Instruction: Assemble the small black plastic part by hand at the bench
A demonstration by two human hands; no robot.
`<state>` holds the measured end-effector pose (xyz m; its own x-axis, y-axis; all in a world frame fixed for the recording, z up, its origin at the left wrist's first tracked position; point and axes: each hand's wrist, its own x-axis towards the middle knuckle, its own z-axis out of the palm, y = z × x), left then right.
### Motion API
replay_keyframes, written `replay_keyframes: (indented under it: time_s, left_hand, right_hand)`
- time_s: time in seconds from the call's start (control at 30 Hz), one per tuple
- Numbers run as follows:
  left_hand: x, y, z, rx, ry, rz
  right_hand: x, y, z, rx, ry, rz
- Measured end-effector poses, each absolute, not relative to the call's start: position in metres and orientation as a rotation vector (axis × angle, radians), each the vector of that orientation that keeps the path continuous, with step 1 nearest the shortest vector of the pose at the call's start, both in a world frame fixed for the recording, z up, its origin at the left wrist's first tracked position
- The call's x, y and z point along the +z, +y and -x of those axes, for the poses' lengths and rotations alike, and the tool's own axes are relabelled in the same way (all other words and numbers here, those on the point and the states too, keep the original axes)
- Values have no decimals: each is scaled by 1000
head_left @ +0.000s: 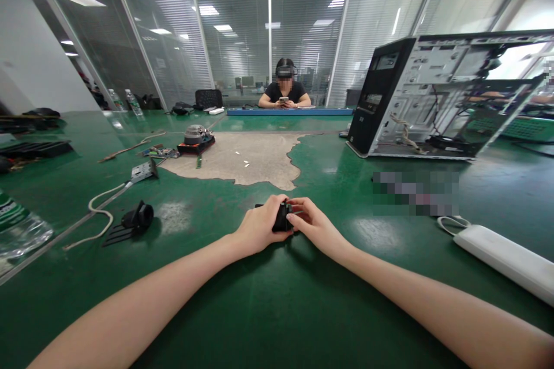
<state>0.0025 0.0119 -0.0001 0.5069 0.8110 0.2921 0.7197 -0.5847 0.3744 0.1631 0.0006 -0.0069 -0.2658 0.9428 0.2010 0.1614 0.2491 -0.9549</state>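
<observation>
A small black device (282, 218) of a kind I cannot make out is held low over the green tabletop, straight ahead of me. My left hand (262, 222) wraps round it from the left, thumb and fingers closed on its body. From the right, my right hand (312, 220) curls its fingertips against the device's right end, thumb and index finger pinching there. Much of the device is covered by my fingers. To the left lies a black plastic part with a round end and slats (139, 218).
An opened computer case (381, 98) stands at the right, with a white power strip (504, 259) nearer me. At left are a water bottle (19, 222), a metal bracket (145, 170) and a cable (101, 207). A heatsink fan (197, 137) sits farther back. A person (285, 92) sits across the table.
</observation>
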Motion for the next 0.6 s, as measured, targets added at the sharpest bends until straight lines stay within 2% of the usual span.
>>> replay_keyframes:
  time_s: [0.27,0.6]
  left_hand:
    - [0,12,-3,655,1323,-2535]
    - [-1,12,-2,649,1306,-2568]
  right_hand:
    - [-4,-4,-163,891,-1714,933]
    - [-6,-1,-163,1105,-1694,1024]
